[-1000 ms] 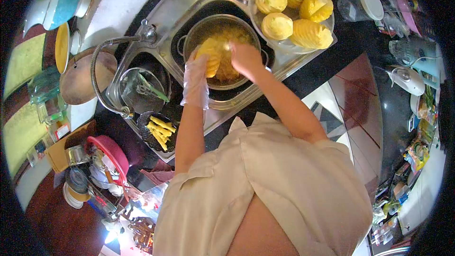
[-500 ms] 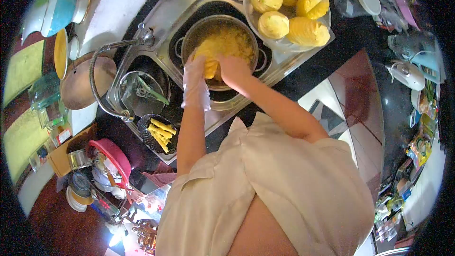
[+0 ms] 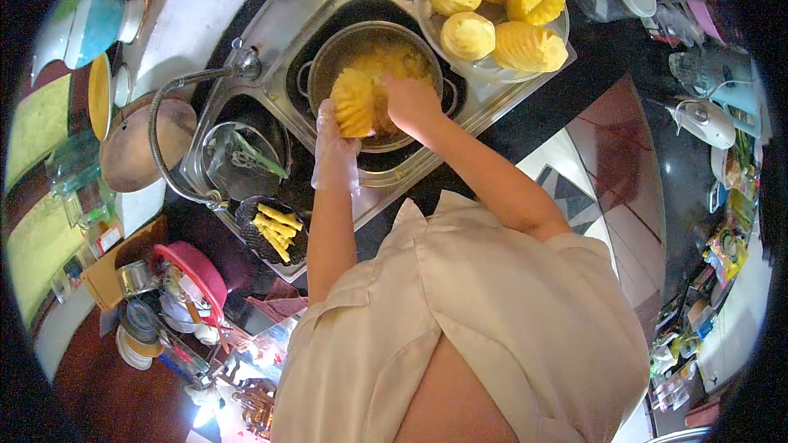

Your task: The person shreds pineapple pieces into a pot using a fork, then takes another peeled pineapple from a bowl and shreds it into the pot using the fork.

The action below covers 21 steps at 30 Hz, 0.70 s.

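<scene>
My left hand (image 3: 328, 130), in a clear plastic glove, is closed around a peeled pineapple (image 3: 355, 104) with spiral grooves cut in its side. It is held tilted over a metal pot (image 3: 320, 56) that sits in the sink basin. Yellow shredded pulp (image 3: 386, 57) lies inside the pot. My bare right hand (image 3: 413, 108) is over the pot too, just right of the pineapple, its fingers curled closed. Whatever those fingers hold, if anything, is hidden.
Several peeled pineapples (image 3: 468, 35) rest in a clear bowl (image 3: 423, 12) at the sink's upper right corner. To the left are a curved faucet (image 3: 158, 127), a glass bowl (image 3: 222, 168) and a dark dish (image 3: 248, 212) of pineapple core strips (image 3: 277, 230). A pink basin (image 3: 205, 272) stands lower left.
The pineapple in my left hand has turned, and its grooved side now shows. My right hand has shifted slightly up and right, away from it.
</scene>
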Motion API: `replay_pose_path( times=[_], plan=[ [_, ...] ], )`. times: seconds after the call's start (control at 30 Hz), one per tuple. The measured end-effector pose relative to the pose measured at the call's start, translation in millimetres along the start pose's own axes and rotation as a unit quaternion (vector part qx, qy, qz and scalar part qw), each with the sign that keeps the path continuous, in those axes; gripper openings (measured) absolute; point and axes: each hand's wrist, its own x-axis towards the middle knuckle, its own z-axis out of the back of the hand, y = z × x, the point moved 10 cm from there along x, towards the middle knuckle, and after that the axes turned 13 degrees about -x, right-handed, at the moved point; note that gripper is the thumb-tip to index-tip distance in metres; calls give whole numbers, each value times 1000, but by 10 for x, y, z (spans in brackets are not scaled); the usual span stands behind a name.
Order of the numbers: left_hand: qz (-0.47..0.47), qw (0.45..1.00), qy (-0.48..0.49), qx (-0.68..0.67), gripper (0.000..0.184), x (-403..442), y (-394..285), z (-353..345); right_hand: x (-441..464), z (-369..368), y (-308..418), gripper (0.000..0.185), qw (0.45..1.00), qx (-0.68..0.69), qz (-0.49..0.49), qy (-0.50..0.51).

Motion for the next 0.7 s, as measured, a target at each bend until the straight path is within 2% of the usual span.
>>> replay_pose_path(
  times=[0.1,0.17,0.23,0.27,0.33,0.43,0.5,0.57,0.63,0.67,0.7],
  plan=[
    [10,1000,-5,-17,38,50,28,49,-53,43,31,36,1000,10,-15,-23],
    [20,1000,-4,-1,38,66,23,103,-162,-119,135,32,1000,17,13,-10],
    [43,997,51,-28,38,6,39,-98,-242,-138,129,27,1000,15,-3,3],
    [26,999,3,35,38,-54,-17,-13,-175,-98,83,26,999,45,7,-11],
    [17,999,-8,34,38,-45,-26,40,-26,-108,-7,25,997,76,-10,-9],
    [16,1000,24,9,37,22,21,27,-44,80,176,27,997,67,14,-32],
    [27,999,25,-19,37,93,34,10,-118,-19,219,31,999,25,16,-20],
    [14,998,47,33,35,100,-61,-4,-194,-40,183,33,998,14,24,50],
    [14,1000,21,-10,30,67,-43,-32,-62,-24,85,33,999,4,28,41],
    [20,1000,-17,1,29,48,-36,-60,67,21,-15,31,999,6,7,35],
    [17,1000,-14,-1,29,51,-30,-90,167,73,-72,30,1000,6,-9,24]
  ],
)
